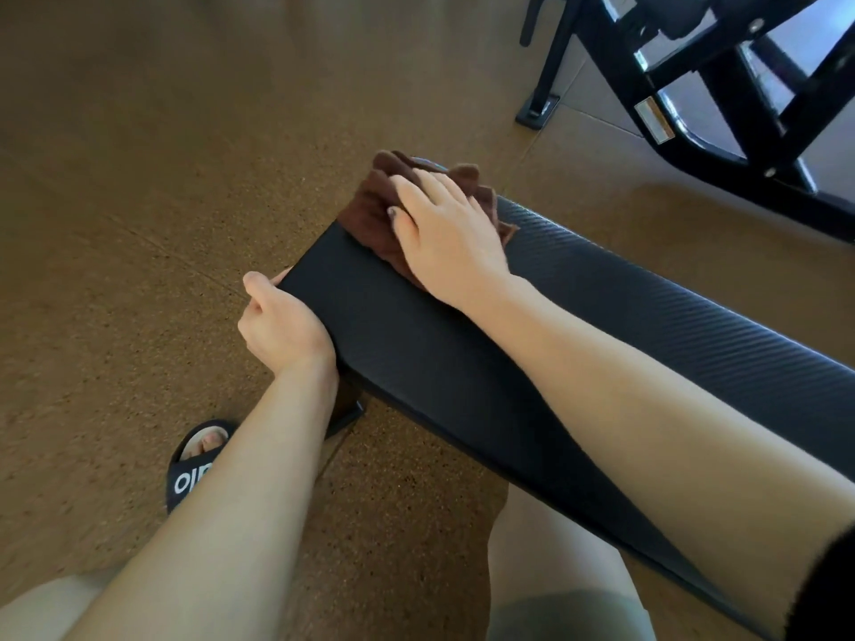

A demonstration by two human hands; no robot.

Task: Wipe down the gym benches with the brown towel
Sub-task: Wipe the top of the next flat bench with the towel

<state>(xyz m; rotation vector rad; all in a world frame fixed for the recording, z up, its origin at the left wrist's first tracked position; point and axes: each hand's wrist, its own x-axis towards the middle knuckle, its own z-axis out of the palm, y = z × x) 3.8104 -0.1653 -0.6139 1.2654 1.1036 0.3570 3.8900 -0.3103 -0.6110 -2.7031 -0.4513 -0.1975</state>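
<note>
Cork-coloured speckled floor point(139, 178), seamed in large tiles, lies under everything.

Item: black padded bench point(462, 363), flat, ribbed upholstery, running from the lower right to its end at centre frame.

Item: brown towel point(377, 210), bunched, lying on the far end corner of the bench, part of it hanging past the edge.

Item: right hand point(446, 233), palm down on the towel, fingers point(407, 189) lying fairly straight and a little spread, pressing the cloth to the pad.

Item: left hand point(277, 323), gripping the near corner of the bench end, fingers curled under the edge and thumb on top, seemingly steadying it.

Item: black slide sandal point(196, 464) with white lettering, on the floor below the left forearm.

Item: black steel frame of another gym machine point(721, 108), upper right, well apart from the towel.

Progress, as judged: wiping is under way at the end of this bench. No moisture or streaks show on the pad, so how much is already wiped cannot be told. Other benches remain unaccounted for.
</note>
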